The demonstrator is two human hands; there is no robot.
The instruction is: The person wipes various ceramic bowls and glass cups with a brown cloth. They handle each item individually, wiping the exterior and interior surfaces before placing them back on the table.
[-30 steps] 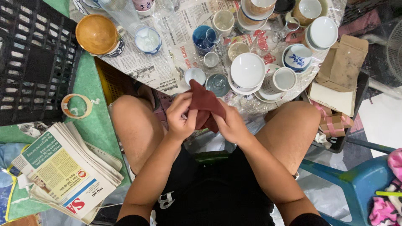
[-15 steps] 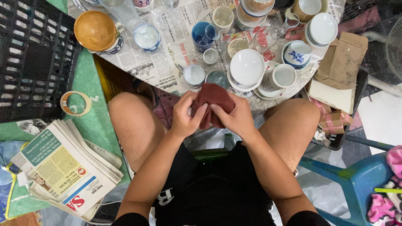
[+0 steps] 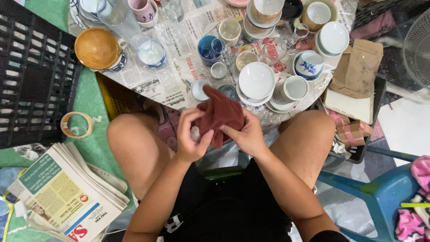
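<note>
Both hands hold a dark red cloth (image 3: 221, 114) bunched between my knees, just in front of a low table. My left hand (image 3: 190, 136) grips its left side with the thumb on top. My right hand (image 3: 246, 136) pinches its right side. Whether something is wrapped inside the cloth is hidden. Right behind the cloth stand a small white cup (image 3: 199, 88) and a white bowl (image 3: 256, 80) on stacked plates.
The newspaper-covered table (image 3: 152, 83) carries several cups, bowls and glasses, among them an orange bowl (image 3: 96, 48) and a blue cup (image 3: 209, 48). A black crate (image 3: 31, 76), a tape roll (image 3: 77, 124) and a newspaper stack (image 3: 67, 197) lie left. Cardboard (image 3: 356, 78) and a blue chair (image 3: 385, 197) are right.
The cloth has been turned and bunched in both hands, a corner now sticking up. The view has shifted down a little, showing more of the table.
</note>
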